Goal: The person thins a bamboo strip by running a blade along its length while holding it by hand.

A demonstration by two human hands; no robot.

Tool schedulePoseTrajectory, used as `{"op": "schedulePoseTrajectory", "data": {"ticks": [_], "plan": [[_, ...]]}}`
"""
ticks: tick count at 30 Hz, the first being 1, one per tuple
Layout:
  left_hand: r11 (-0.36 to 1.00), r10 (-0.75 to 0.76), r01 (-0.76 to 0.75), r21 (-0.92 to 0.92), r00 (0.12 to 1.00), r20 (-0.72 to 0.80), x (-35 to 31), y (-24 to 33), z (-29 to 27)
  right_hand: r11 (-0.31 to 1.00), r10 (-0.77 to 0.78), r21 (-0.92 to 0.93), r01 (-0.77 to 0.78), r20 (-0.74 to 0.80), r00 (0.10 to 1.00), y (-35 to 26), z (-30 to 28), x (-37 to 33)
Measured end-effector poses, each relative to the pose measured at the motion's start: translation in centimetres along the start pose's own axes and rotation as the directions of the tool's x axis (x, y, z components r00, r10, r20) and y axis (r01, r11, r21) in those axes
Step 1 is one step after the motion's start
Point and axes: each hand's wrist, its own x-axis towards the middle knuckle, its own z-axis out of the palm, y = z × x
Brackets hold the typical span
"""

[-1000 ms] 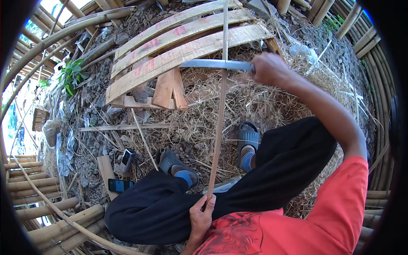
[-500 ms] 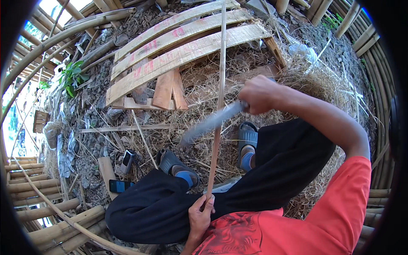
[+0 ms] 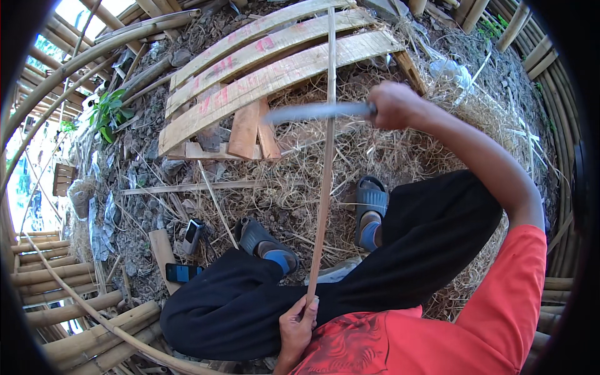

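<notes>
My left hand (image 3: 297,328) is closed round the lower end of a long, thin bamboo strip (image 3: 325,187), close to my lap. The strip runs up and away from me, and its far end crosses over a wooden slatted pallet (image 3: 275,69). My right hand (image 3: 394,106) grips the handle of a large knife (image 3: 319,112), its blade blurred by motion. The blade points left and crosses the strip in view, in front of the pallet; whether it touches the strip I cannot tell.
Pale fibre shavings (image 3: 350,156) cover the ground round my sandalled feet. To the left lie a phone (image 3: 181,272) on a wooden board (image 3: 162,249) and a small boxy device (image 3: 192,234). Bamboo poles (image 3: 62,284) stand at the left, and a bamboo wall (image 3: 565,144) at the right.
My right hand has moved up and away from me with the knife, whose blade now lies nearly level and farther along the strip. The left hand keeps its hold on the strip.
</notes>
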Motion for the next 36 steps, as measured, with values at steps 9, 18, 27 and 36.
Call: {"op": "schedulePoseTrajectory", "data": {"ticks": [9, 18, 27, 36], "plan": [[1.0, -0.022, 0.022, 0.002, 0.996, -0.086, -1.7, 0.3, -0.7, 0.999, -0.032, -0.005, 0.031, -0.147, 0.989, -1.1, -0.9, -0.2], [0.999, -0.038, 0.039, 0.005, 0.991, -0.125, -2.6, 0.8, -0.9, 0.995, -0.063, -0.077, 0.055, -0.112, 0.992, -2.8, -1.5, 1.5], [0.999, -0.037, 0.036, -0.01, 0.991, -0.13, -3.2, 1.0, -1.8, 0.99, -0.064, -0.133, 0.038, -0.201, 0.978, -1.0, -1.4, 2.8], [0.998, -0.051, 0.054, 0.022, 0.992, -0.114, -3.5, 0.1, -2.8, 0.992, 0.099, 0.088, -0.087, -0.133, 0.986, 0.1, -1.2, 1.8]]}}
